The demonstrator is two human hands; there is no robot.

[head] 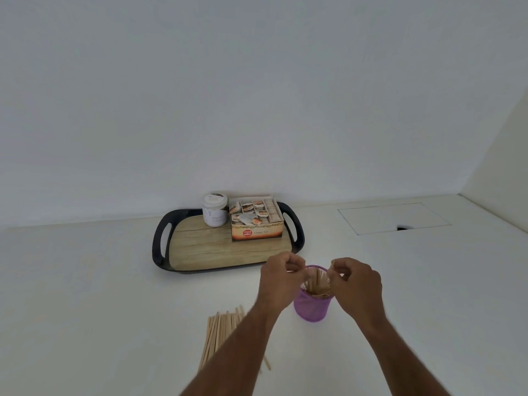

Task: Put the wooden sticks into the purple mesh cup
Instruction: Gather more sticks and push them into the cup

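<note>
White counter (114, 295): pale surface running to a white wall, with a thin-lined rectangular hatch panel (394, 218) set flush at the far right, a small dark notch on its near edge.
Tray (160, 241): black rim with a handle slot at each end and a wood-grain floor; it sits at the back of the counter, near the wall.
Tea box (257, 232): open carton marked "Ginger Tea", packed with sachets, standing on the tray's right half.
Jar (215, 210): white, labelled, with a dark lid, standing on the tray just left of the tea box and touching or nearly touching it.
Loose wooden sticks (220, 335): a flat bundle lying on the counter left of the cup, partly hidden under the left forearm.
Purple mesh cup (313, 305): upright on the counter in front of the tray, between the two hands; several wooden sticks stand inside it, leaning.
Left hand (281, 281): over the cup's left rim, fingers curled together; whether they pinch a stick cannot be told through the blur.
Right hand (355, 284): over the cup's right rim, fingers curled; thumb and forefinger seem to meet near a stick end, but the grip is unclear.
</note>
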